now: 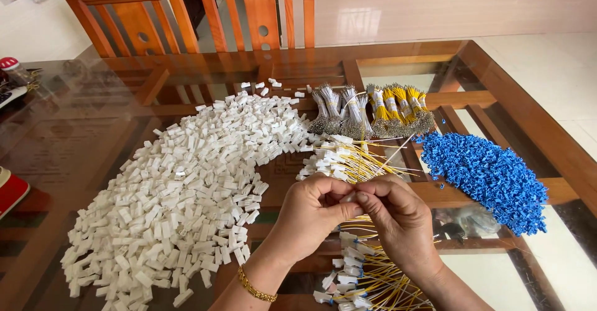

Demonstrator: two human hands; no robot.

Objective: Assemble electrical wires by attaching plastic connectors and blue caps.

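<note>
Head view: left hand [311,208] and right hand [398,218] meet fingertip to fingertip, both pinched on a small white connector [349,196] above the glass table [74,155]. Below them, yellow wires [373,280] with white ends. Left: white connector pile [180,193]. Right: blue connector pile [488,177]. Beyond: bundled wires [370,109], wooden chairs [186,12].

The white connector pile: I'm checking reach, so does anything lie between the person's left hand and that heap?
Nothing visible does. The left hand pinches a small piece together with the right hand, and the white connector pile begins just beside it on the glass table. The finished yellow wires lie under the hands.
</note>
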